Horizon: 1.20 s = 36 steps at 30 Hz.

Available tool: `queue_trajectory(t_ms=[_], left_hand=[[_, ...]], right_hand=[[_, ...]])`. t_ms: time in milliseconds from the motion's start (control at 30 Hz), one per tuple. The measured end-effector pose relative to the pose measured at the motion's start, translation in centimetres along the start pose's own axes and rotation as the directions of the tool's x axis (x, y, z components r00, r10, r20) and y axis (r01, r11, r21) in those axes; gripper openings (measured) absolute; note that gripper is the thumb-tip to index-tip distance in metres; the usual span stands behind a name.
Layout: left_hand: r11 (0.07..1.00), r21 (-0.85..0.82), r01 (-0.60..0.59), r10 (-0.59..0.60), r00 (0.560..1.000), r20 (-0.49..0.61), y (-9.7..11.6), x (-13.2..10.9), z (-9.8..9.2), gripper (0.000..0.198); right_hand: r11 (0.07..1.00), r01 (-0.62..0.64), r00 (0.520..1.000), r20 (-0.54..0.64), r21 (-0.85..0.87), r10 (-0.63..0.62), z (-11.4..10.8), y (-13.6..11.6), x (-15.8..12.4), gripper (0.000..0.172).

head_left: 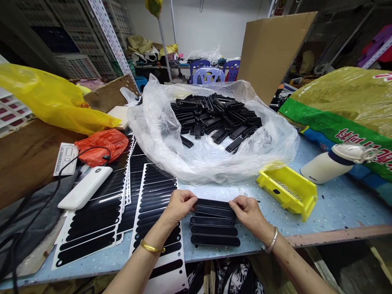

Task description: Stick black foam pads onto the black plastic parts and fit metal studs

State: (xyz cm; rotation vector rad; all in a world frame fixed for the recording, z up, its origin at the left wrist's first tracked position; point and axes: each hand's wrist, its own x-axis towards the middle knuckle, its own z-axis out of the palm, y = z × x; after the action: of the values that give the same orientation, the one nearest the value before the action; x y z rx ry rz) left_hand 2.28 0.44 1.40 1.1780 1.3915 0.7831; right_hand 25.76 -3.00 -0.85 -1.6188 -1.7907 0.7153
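Note:
Between both hands stretches a thin black strip [213,202], level over the farthest of several black plastic bars [214,240] lined up at the front of the table. My left hand [181,205] pinches the strip's left end between thumb and fingers. At the right end, my right hand [247,209] has a similar pinch. Whether the strip touches the bar under it, I cannot tell. Just left of the bars lies a white sheet [157,261] carrying rows of black rounded strips, with bare white gaps near its lower end.
A clear plastic bag [190,163] holds a heap of black bars [214,116] behind my hands. To the right are a yellow bin [286,192] with small metal parts and a white bottle [324,165]. Further sheets [94,218] and a white power bank [85,188] lie left.

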Motion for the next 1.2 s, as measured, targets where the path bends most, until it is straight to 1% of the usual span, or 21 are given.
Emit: queue_trajectory(t_ms=[67, 167, 267, 333, 433, 500, 567, 700, 767, 833, 867, 900, 967, 1033, 1067, 1133, 1200], left_hand=[[1.0, 0.025, 0.006, -0.006, 1.0, -0.003, -0.1, 0.2, 0.2, 0.009], [0.998, 0.058, 0.028, -0.028, 1.0, 0.0, -0.3, 0.3, 0.2, 0.01], [0.995, 0.095, 0.043, -0.046, 0.999, 0.022, -0.6, 0.0, -0.3, 0.014], [0.991, 0.126, 0.032, -0.035, 0.999, 0.026, -0.7, -0.4, -0.8, 0.017], [0.981, 0.182, -0.067, 0.075, 0.997, -0.035, -1.0, -1.1, -1.5, 0.018], [0.977, 0.174, -0.127, 0.142, 0.986, -0.081, -1.3, -1.5, -1.6, 0.022], [0.984, 0.114, -0.138, 0.15, 0.984, -0.099, -1.6, -1.7, -1.4, 0.029], [0.991, 0.013, -0.133, 0.134, 0.987, -0.089, -2.2, -1.7, -0.8, 0.037], [0.989, 0.01, -0.149, 0.149, 0.985, -0.083, -2.0, -1.8, -0.5, 0.038], [0.979, 0.065, -0.195, 0.199, 0.978, -0.069, -1.6, -2.1, -0.1, 0.038], [0.966, 0.119, -0.23, 0.237, 0.97, -0.051, -1.3, -2.4, 0.1, 0.037], [0.944, 0.184, -0.273, 0.281, 0.96, -0.019, -1.0, -2.8, 0.3, 0.036], [0.883, 0.3, -0.362, 0.357, 0.931, 0.072, -0.4, -3.6, 0.7, 0.035], [0.848, 0.349, -0.4, 0.376, 0.916, 0.137, -0.1, -4.3, 0.7, 0.035], [0.851, 0.347, -0.393, 0.367, 0.919, 0.143, -0.2, -4.5, 0.5, 0.035], [0.896, 0.285, -0.341, 0.322, 0.94, 0.113, -0.5, -4.6, -0.1, 0.036], [0.954, 0.138, -0.268, 0.263, 0.963, 0.054, -1.1, -4.8, -0.9, 0.043]], right_hand=[[0.999, 0.022, 1.0, 0.021, -0.026, -0.022, 0.0, 0.1, 0.0, 0.037], [0.992, 0.091, 0.995, 0.053, -0.085, -0.087, -0.1, 0.3, -0.3, 0.037], [0.977, 0.159, 0.986, 0.074, -0.141, -0.15, -0.1, 0.2, -0.6, 0.039], [0.965, 0.192, 0.981, 0.068, -0.177, -0.183, -0.3, 0.0, -0.9, 0.04], [0.944, 0.236, 0.97, 0.008, -0.23, -0.241, -0.7, -0.3, -1.3, 0.035], [0.933, 0.265, 0.958, -0.044, -0.244, -0.284, -0.8, -0.4, -1.5, 0.029], [0.921, 0.3, 0.942, -0.074, -0.247, -0.326, -0.8, -0.4, -1.6, 0.025], [0.901, 0.338, 0.923, -0.094, -0.271, -0.374, -0.7, -0.3, -1.4, 0.02], [0.892, 0.347, 0.904, -0.149, -0.289, -0.4, -0.7, -0.5, -1.1, 0.019], [0.877, 0.38, 0.88, -0.177, -0.295, -0.441, -0.6, -1.0, -1.0, 0.021], [0.867, 0.403, 0.876, -0.153, -0.294, -0.458, -0.5, -1.4, -1.0, 0.025], [0.858, 0.423, 0.879, -0.097, -0.292, -0.467, -0.5, -1.9, -1.2, 0.033], [0.842, 0.451, 0.889, 0.066, -0.296, -0.453, -0.4, -2.7, -1.7, 0.057], [0.827, 0.468, 0.883, 0.213, -0.311, -0.419, -0.5, -3.3, -2.3, 0.08], [0.819, 0.476, 0.875, 0.264, -0.32, -0.405, -0.7, -3.6, -2.5, 0.089], [0.801, 0.494, 0.858, 0.337, -0.337, -0.387, -1.0, -4.0, -2.8, 0.104], [0.781, 0.52, 0.836, 0.397, -0.347, -0.38, -1.4, -4.6, -2.6, 0.112]])
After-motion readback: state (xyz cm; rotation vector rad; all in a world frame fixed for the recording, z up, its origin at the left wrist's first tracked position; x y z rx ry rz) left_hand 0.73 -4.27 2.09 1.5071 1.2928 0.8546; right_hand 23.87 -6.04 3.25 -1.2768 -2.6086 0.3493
